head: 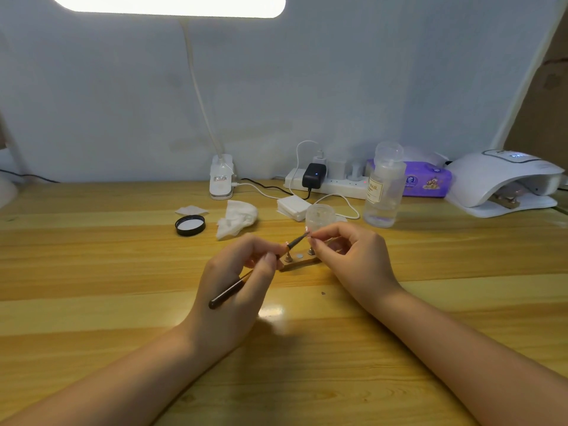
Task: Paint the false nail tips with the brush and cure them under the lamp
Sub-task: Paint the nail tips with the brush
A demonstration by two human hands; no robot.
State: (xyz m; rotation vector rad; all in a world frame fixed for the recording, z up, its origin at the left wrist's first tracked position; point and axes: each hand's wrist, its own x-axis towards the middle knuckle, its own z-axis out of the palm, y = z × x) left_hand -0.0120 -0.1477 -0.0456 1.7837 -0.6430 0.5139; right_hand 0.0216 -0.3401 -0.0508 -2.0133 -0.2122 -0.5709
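Note:
My left hand (242,272) grips a thin dark brush (230,292) like a pen, its tip pointing up and right. The bristles touch a small false nail tip (311,238) that my right hand (347,253) pinches between thumb and forefinger. Under both hands lies a wooden holder strip (302,263) with small metal pegs (289,257) standing on it. A small clear jar (319,215) stands just behind my right hand. The white curing lamp (504,182) sits at the far right of the desk, with another holder inside its opening.
A black jar lid (190,225), a crumpled wipe (236,218) and a stack of cotton pads (293,207) lie behind the hands. A clear pump bottle (384,189), purple tissue pack (427,179), power strip (325,182) and desk-lamp clamp (221,179) line the wall.

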